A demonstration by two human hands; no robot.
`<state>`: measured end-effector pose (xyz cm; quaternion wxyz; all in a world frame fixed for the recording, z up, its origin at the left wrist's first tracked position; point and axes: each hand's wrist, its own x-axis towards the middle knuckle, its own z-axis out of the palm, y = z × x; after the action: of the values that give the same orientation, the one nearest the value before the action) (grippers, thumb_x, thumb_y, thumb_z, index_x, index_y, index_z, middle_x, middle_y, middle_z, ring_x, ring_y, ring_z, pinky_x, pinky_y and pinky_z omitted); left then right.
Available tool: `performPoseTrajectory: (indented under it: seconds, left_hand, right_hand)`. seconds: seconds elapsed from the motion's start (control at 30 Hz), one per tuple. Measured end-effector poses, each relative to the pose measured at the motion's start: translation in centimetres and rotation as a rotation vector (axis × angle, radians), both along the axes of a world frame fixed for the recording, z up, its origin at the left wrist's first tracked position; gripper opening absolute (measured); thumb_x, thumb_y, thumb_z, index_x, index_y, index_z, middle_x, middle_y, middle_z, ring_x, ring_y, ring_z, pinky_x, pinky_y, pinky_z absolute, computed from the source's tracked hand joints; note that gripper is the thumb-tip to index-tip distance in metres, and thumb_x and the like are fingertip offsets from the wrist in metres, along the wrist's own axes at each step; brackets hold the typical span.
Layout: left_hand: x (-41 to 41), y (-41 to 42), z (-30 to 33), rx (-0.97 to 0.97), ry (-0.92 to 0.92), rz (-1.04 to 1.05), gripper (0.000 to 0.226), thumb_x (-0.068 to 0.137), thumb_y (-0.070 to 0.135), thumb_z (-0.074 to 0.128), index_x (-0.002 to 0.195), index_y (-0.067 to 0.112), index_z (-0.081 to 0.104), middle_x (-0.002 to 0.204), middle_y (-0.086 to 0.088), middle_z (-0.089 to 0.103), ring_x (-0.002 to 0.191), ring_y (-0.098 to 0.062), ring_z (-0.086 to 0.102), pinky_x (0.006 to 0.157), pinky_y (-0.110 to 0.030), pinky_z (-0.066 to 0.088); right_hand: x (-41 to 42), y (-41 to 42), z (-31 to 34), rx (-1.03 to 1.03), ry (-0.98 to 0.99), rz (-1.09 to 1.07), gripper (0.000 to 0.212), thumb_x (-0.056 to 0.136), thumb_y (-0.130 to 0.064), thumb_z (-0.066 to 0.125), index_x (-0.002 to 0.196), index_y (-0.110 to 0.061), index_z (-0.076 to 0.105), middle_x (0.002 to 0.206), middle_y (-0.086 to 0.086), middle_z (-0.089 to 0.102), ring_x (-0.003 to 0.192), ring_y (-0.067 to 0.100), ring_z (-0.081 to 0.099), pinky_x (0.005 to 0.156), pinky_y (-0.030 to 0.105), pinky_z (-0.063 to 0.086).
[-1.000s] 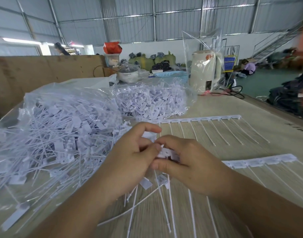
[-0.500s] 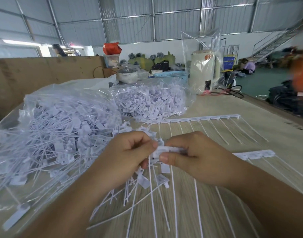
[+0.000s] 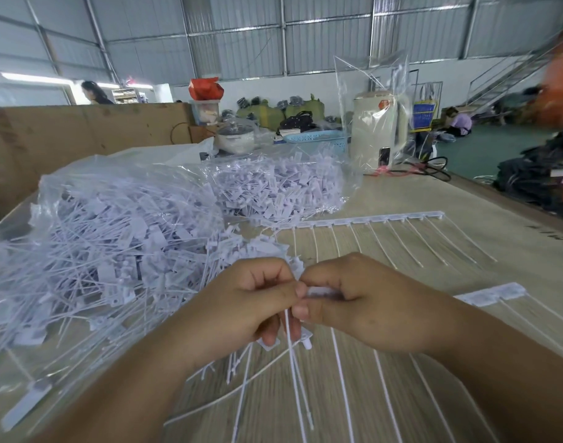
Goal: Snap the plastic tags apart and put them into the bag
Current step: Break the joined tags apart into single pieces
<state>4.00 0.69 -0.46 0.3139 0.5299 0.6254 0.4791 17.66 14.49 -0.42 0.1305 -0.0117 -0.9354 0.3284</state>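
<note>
Tag strip mostly hidden inside hands

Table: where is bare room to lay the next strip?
Bare wood lies right of the far bag, between the kettle and the far strip. Another patch sits right of that strip's tails, above the near strip. Crowded: the big bag at left, loose tags under both hands.

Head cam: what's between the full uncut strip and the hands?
Mostly bare wooden table, crossed only by the tails of the uncut tag strip, which run toward the right hand and left hand. Nothing else shows in the head view.
</note>
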Motion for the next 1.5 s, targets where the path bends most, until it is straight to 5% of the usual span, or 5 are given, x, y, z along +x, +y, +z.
performPoseTrajectory:
  seconds: [0.27, 0.43, 0.83, 1.23, 1.5]
  left_hand:
    - [0.7, 0.7, -0.3, 0.074, -0.100, 0.119, 0.030, 0.083, 0.045, 0.060, 0.060, 0.025, 0.059, 0.048, 0.002, 0.053, 0.036, -0.009, 0.037, 0.037, -0.016, 0.028]
    - [1.1, 1.1, -0.8, 0.101, -0.096, 0.208, 0.039, 0.094, 0.029, 0.054, 0.055, 0.025, 0.056, 0.045, 0.006, 0.048, 0.036, -0.008, 0.037, 0.038, -0.016, 0.029]
    - [1.3, 1.4, -1.2, 0.154, -0.057, 0.292, 0.039, 0.097, 0.029, 0.053, 0.058, 0.025, 0.058, 0.049, 0.007, 0.053, 0.039, -0.007, 0.041, 0.040, -0.016, 0.032]
    - [1.8, 1.5, -1.3, 0.194, -0.055, 0.345, 0.035, 0.097, 0.034, 0.052, 0.067, 0.015, 0.057, 0.054, 0.003, 0.056, 0.043, -0.006, 0.044, 0.044, -0.018, 0.037]
    - [2.0, 1.6, -1.6, 0.226, -0.123, 0.409, 0.039, 0.099, 0.030, 0.051, 0.062, 0.018, 0.057, 0.050, 0.004, 0.051, 0.042, -0.008, 0.044, 0.040, -0.018, 0.037]
  right_hand:
    - [-0.2, -0.1, -0.3, 0.141, 0.103, -0.134, 0.022, 0.095, -0.033, 0.056, 0.084, -0.015, 0.059, 0.064, -0.003, 0.054, 0.060, 0.013, 0.052, 0.062, 0.039, 0.046]
    - [-0.6, -0.3, -0.7, 0.231, 0.100, -0.195, 0.026, 0.095, -0.038, 0.052, 0.091, -0.014, 0.060, 0.069, -0.006, 0.057, 0.066, 0.012, 0.055, 0.066, 0.037, 0.046]
    - [-0.9, -0.5, -1.2, 0.211, 0.214, -0.224, 0.023, 0.096, -0.035, 0.055, 0.083, -0.016, 0.056, 0.060, -0.012, 0.047, 0.058, 0.007, 0.048, 0.057, 0.033, 0.040]
    - [-1.1, -0.8, -1.1, 0.255, 0.229, -0.278, 0.039, 0.096, -0.038, 0.053, 0.066, -0.035, 0.029, 0.056, -0.014, 0.037, 0.053, 0.003, 0.040, 0.053, 0.029, 0.028]
    - [-1.4, -1.0, -1.2, 0.250, 0.256, -0.308, 0.034, 0.096, -0.037, 0.053, 0.069, -0.033, 0.033, 0.057, -0.014, 0.039, 0.055, 0.005, 0.042, 0.053, 0.029, 0.031]
